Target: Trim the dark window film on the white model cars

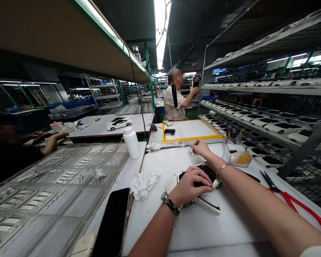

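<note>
Left hand (189, 185) on model car (206, 204), right hand (202, 149) beyond

Red-handled pliers (296, 203) on bench (200, 232); black smartphone (111, 223) near clear plastic trays (56, 185) (white bottle (132, 142) behind).

This was a factory workshop. Metal racks (256, 89) held rows of white model cars (259, 123), and long desks (203, 232) ran beneath strip lights (159, 35).

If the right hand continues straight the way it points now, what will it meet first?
The right hand would probably meet the yellow-taped white board first, though depth is hard to judge here.
</note>
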{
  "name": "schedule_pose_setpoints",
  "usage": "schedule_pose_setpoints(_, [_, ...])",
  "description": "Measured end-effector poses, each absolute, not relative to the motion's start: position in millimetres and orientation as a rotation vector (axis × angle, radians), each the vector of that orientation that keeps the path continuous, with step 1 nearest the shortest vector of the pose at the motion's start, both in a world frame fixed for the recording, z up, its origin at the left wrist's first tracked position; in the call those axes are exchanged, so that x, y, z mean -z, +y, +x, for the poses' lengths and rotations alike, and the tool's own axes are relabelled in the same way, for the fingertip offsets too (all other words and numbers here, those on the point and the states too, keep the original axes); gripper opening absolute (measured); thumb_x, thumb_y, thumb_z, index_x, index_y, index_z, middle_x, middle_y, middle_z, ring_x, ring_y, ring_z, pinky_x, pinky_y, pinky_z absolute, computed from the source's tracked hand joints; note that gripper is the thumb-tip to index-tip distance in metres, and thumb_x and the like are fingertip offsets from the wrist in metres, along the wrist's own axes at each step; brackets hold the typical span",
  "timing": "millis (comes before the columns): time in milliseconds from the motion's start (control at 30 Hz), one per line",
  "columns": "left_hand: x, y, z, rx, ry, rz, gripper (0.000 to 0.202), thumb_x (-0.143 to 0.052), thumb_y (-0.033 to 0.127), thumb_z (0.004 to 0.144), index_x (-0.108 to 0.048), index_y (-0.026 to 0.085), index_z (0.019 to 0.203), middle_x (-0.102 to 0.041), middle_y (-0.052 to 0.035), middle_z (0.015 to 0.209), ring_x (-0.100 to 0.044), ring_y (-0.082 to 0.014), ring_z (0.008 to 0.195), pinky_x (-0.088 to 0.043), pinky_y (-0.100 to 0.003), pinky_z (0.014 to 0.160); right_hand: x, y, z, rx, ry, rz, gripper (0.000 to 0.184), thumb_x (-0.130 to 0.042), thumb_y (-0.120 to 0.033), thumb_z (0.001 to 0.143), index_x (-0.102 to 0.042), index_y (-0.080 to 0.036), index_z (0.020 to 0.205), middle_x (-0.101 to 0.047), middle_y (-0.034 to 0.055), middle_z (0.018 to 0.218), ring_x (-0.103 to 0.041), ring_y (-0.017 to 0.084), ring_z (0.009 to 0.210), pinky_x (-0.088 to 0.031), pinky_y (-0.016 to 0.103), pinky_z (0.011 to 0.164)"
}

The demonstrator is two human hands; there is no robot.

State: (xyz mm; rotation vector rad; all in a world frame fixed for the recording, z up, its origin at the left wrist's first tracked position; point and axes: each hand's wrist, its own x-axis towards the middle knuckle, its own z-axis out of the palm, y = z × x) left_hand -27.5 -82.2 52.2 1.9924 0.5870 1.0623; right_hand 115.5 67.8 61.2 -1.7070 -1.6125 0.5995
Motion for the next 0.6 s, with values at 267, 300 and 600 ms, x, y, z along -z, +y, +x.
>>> schedule_pose_setpoints(267, [-51,-80,-28,-1.046,0.563,1.964,0.015,-0.071,0.035,0.074,-0.072,0.021,0.072,-0.068,-0.0053,0.090,-0.052,-0.0196,0.103,-0.036,-0.036,0.100,-45,83,108,-0.700,-1.475,-1.899,0.037,-0.050,-0.043,0.090,-0.058,-0.009,0.078,-0.056,-0.0006,0.066,-0.052,0.004,0.059,-0.047,0.019,0.062])
schedule_pose_setpoints(300, [-52,-80,-28,-1.050,0.565,1.957,0.014,-0.071,0.035,0.074,-0.072,0.021,0.072,-0.068,-0.0053,0.090,-0.053,-0.0194,0.103,-0.036,-0.036,0.100,-43,85,107,-0.698,-1.456,-1.909,0.036,-0.050,-0.043,0.090,-0.058,-0.008,0.080,-0.056,-0.0003,0.067,-0.052,0.004,0.060,-0.047,0.019,0.062])
schedule_pose_setpoints(600, [-51,-81,-25,-1.027,0.519,1.968,0.014,-0.073,0.034,0.072,-0.071,0.020,0.070,-0.068,-0.0050,0.089,-0.051,-0.0200,0.106,-0.034,-0.035,0.101,-38,88,108,-0.638,-1.389,-1.934,0.035,-0.053,-0.043,0.088,-0.059,-0.008,0.081,-0.057,0.0006,0.069,-0.051,0.005,0.061,-0.045,0.020,0.062])
